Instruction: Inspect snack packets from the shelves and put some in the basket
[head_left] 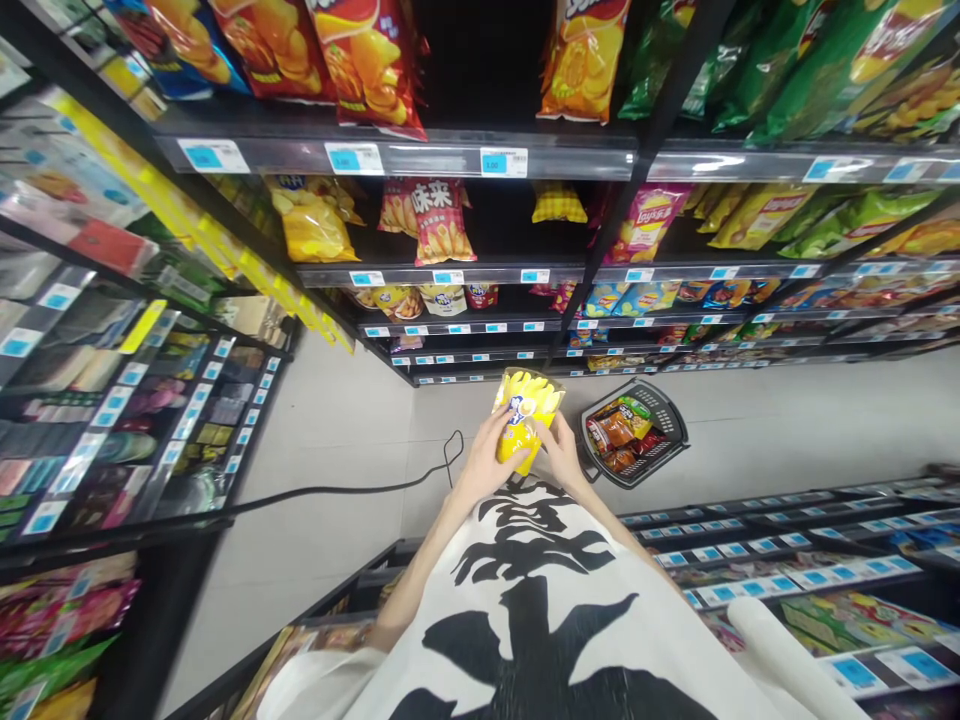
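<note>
A yellow snack bag with pictures of fries and blue lettering is held up in front of my body. My left hand grips its left side, thumb across the lower front. On the opposite edge, my right hand holds the bag's lower right side. Just right of my hands, a dark grey shopping basket stands on the floor with several snack packets inside.
Ahead runs a black shelf rack with chip bags and price tags. Another shelf stands at left, and more shelves lie at lower right. A black cable crosses the pale tiled floor.
</note>
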